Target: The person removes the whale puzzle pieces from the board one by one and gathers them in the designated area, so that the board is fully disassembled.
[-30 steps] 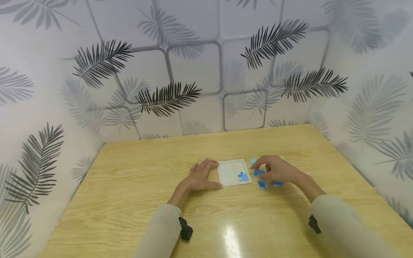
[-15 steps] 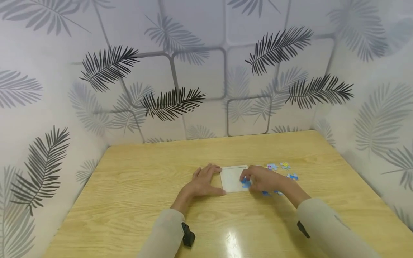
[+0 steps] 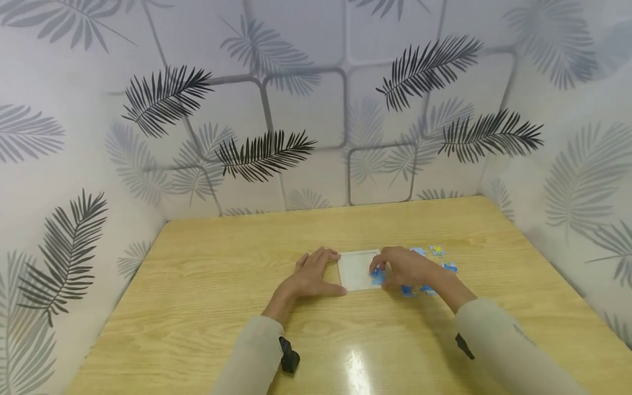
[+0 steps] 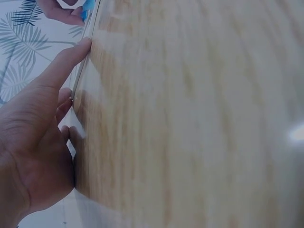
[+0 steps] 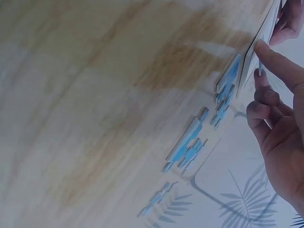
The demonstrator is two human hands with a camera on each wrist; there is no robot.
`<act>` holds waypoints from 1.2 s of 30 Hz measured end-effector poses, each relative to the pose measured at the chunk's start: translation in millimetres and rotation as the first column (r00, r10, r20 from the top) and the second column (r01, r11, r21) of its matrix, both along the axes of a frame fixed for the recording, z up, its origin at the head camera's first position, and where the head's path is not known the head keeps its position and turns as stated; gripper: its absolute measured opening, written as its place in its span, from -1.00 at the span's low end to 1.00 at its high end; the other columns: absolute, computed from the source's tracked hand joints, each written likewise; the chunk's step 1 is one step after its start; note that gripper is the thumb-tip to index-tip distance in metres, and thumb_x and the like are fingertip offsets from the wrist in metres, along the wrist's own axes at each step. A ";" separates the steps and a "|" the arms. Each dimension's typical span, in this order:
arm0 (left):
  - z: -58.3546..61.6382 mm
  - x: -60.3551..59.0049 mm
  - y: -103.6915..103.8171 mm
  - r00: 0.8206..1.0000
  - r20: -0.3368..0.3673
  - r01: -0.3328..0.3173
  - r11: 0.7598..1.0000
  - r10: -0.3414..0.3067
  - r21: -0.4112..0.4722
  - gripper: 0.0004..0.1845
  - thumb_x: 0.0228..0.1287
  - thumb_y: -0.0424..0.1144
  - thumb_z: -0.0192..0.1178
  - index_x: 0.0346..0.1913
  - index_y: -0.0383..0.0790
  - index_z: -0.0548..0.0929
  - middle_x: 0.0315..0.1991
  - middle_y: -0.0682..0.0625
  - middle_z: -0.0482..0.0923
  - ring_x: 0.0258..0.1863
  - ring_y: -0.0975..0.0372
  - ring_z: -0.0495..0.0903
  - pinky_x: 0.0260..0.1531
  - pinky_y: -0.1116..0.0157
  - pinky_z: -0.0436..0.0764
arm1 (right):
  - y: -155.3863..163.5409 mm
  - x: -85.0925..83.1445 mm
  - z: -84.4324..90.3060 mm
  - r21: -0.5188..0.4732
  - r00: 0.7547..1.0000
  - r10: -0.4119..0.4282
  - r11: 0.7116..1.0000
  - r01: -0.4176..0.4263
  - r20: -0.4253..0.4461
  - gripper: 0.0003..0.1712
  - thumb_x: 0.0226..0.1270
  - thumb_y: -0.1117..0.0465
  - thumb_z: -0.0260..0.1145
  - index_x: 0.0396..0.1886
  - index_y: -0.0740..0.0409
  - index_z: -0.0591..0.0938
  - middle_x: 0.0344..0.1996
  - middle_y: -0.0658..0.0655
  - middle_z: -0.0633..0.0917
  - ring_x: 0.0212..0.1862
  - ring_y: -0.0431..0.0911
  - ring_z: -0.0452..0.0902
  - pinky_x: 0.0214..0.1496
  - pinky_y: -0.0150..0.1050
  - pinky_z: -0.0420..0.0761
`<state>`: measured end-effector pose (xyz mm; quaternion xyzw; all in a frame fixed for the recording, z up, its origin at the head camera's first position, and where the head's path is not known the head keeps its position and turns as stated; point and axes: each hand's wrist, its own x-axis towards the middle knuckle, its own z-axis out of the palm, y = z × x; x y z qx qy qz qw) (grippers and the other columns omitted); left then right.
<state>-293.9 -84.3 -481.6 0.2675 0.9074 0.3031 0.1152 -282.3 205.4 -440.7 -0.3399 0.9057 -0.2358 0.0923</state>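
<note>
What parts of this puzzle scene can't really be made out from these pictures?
- Blue piece in the white tray: head view, mostly covered by the right hand; whether it is seated cannot be told.
- Loose pieces: head view, too small to read their pictures; right wrist view, edge-on and blurred.
- Left hand: left wrist view, the tray shows only as a thin edge.

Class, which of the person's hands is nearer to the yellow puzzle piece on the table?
Right. The right hand lies just left of the yellow puzzle piece; the left hand rests beyond the white tray.
</note>
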 end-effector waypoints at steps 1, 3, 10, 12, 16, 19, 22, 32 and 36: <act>0.7 0.3 0.2 1.000 0.002 0.000 1.000 0.000 0.003 -0.06 0.19 0.16 0.46 0.54 -0.15 0.33 0.60 -0.03 0.16 0.67 0.03 -0.08 0.59 -0.15 -0.29 | 1.2 0.4 0.1 0.002 1.000 0.001 1.000 -0.001 -0.018 -0.62 0.18 0.31 0.60 0.00 0.04 0.76 -0.13 0.09 0.67 -0.20 -0.09 0.57 -0.19 -0.21 0.62; 1.2 0.2 0.6 1.000 0.009 -0.001 1.000 0.001 -0.001 -0.05 0.19 0.17 0.47 0.54 -0.14 0.33 0.60 -0.02 0.16 0.68 0.03 -0.10 0.59 -0.14 -0.29 | 5.2 1.1 -0.5 -0.007 0.999 -0.003 1.000 0.002 -0.047 -0.62 0.19 0.35 0.58 0.01 0.06 0.76 -0.11 0.08 0.67 -0.20 -0.06 0.56 -0.20 -0.23 0.60; 1.2 0.0 0.7 1.000 0.013 0.008 1.000 -0.008 0.019 -0.05 0.18 0.17 0.47 0.54 -0.16 0.33 0.60 -0.05 0.15 0.68 0.00 -0.12 0.59 -0.15 -0.31 | 35.7 -0.1 0.2 -0.107 0.994 -0.048 0.994 0.038 -0.095 -0.64 0.19 0.35 0.57 -0.01 0.08 0.76 -0.10 0.07 0.69 -0.36 -0.12 0.42 -0.33 -0.30 0.52; -0.3 -1.7 0.8 1.000 0.012 0.010 1.000 -0.011 0.024 -0.04 0.18 0.17 0.47 0.54 -0.16 0.32 0.61 -0.06 0.14 0.68 -0.01 -0.14 0.59 -0.14 -0.33 | 46.7 -1.1 0.2 -0.122 0.992 -0.064 0.991 0.051 -0.105 -0.66 0.20 0.36 0.57 -0.03 0.06 0.77 -0.10 0.04 0.70 -0.40 -0.17 0.38 -0.35 -0.32 0.50; -3.6 -4.6 1.1 1.000 -0.005 0.012 0.999 -0.012 0.039 -0.04 0.17 0.18 0.46 0.53 -0.16 0.32 0.61 -0.07 0.14 0.68 -0.02 -0.14 0.59 -0.14 -0.34 | 68.9 -0.1 -0.5 -0.136 0.988 -0.100 0.987 0.084 -0.120 -0.70 0.19 0.37 0.57 -0.11 0.00 0.78 -0.10 0.02 0.73 -0.41 -0.23 0.36 -0.37 -0.32 0.49; -5.5 -5.1 1.2 1.000 -0.013 0.010 0.999 -0.009 0.053 -0.04 0.15 0.19 0.46 0.53 -0.16 0.33 0.60 -0.07 0.16 0.68 -0.02 -0.13 0.58 -0.15 -0.33 | 84.8 3.9 -2.4 -0.143 0.983 -0.143 0.982 0.125 -0.118 -0.72 0.18 0.38 0.57 -0.16 -0.01 0.79 -0.09 0.03 0.75 -0.40 -0.21 0.37 -0.38 -0.31 0.48; -7.9 -4.0 1.4 1.000 -0.009 0.013 0.998 -0.012 0.057 -0.02 0.14 0.21 0.48 0.52 -0.16 0.34 0.60 -0.06 0.16 0.68 -0.03 -0.13 0.58 -0.18 -0.33 | 100.9 10.0 -6.3 -0.141 0.976 -0.197 0.973 0.183 -0.094 -0.73 0.16 0.37 0.58 -0.18 -0.02 0.80 -0.09 0.03 0.76 -0.37 -0.16 0.39 -0.36 -0.30 0.47; -14.0 -3.4 1.0 1.000 -0.012 0.005 0.998 -0.004 0.056 -0.02 0.14 0.25 0.46 0.53 -0.13 0.33 0.60 -0.05 0.15 0.68 -0.03 -0.13 0.58 -0.16 -0.33 | 144.1 27.0 -14.5 -0.129 0.952 -0.260 0.962 0.242 -0.158 -0.72 0.06 0.38 0.62 -0.35 -0.08 0.75 -0.20 -0.04 0.79 -0.27 -0.14 0.54 -0.31 -0.29 0.48; -6.5 -1.1 1.2 1.000 -0.007 0.003 0.999 -0.003 0.046 -0.04 0.17 0.21 0.46 0.53 -0.16 0.33 0.60 -0.06 0.16 0.68 -0.04 -0.13 0.58 -0.16 -0.32 | 154.8 29.7 -16.0 -0.118 0.951 -0.257 0.964 0.239 -0.174 -0.73 0.06 0.33 0.65 -0.36 -0.11 0.76 -0.22 -0.07 0.80 -0.19 -0.26 0.58 -0.25 -0.31 0.52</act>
